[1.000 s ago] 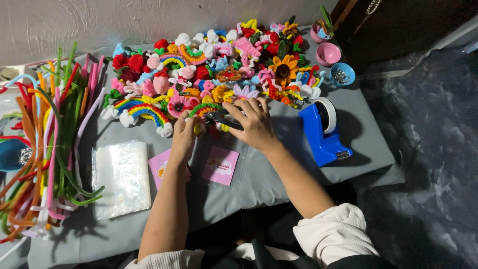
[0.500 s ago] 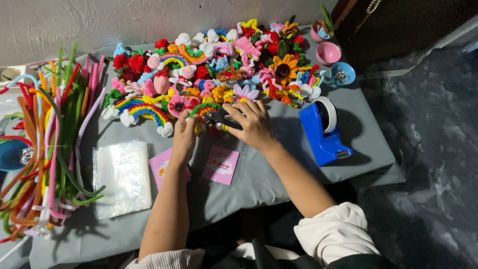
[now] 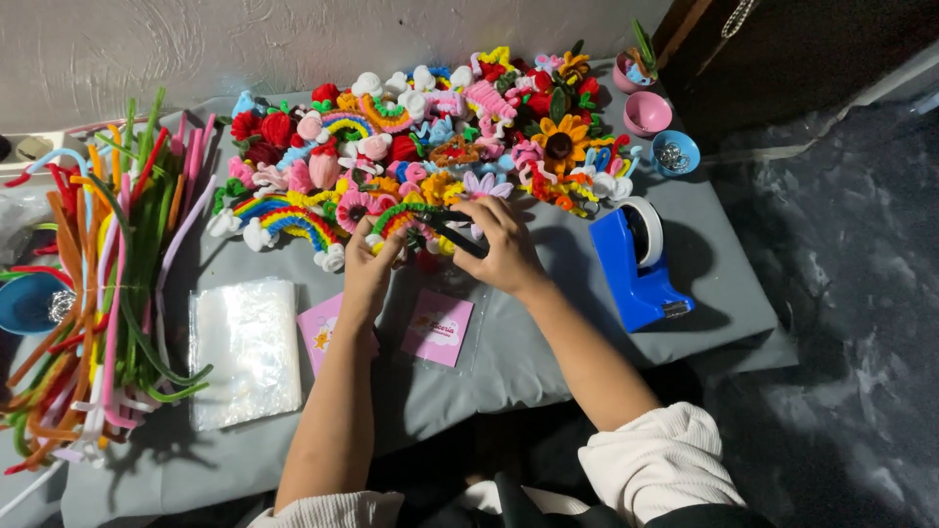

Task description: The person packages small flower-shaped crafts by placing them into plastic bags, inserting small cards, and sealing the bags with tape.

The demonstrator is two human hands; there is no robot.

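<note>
Covering most of the view, a grey tabletop (image 3: 704, 235) is being crowded along its far edge by a wide heap of pipe-cleaner crafts (image 3: 430, 127): rainbows, flowers and small figures. A thick bundle of loose coloured pipe cleaners (image 3: 108, 284) is being kept along the left edge, with a stack of clear plastic bags (image 3: 245, 350) lying just beside it. A blue tape dispenser (image 3: 636, 259) is standing to the right, well apart from the bags. Two pink cards (image 3: 437, 328) are lying under the forearms, the right one inside a clear sleeve. At the near edge of the heap, a small rainbow craft (image 3: 399, 220) is being pinched by the left hand (image 3: 367, 269), whose fingers are closed on its lower end. A dark scissor-like tool (image 3: 452, 233) is being gripped by the right hand (image 3: 504, 249), fingers wrapped around its handles, its tip touching the rainbow craft. Both hands are being held close together, just above the sleeved card.
</note>
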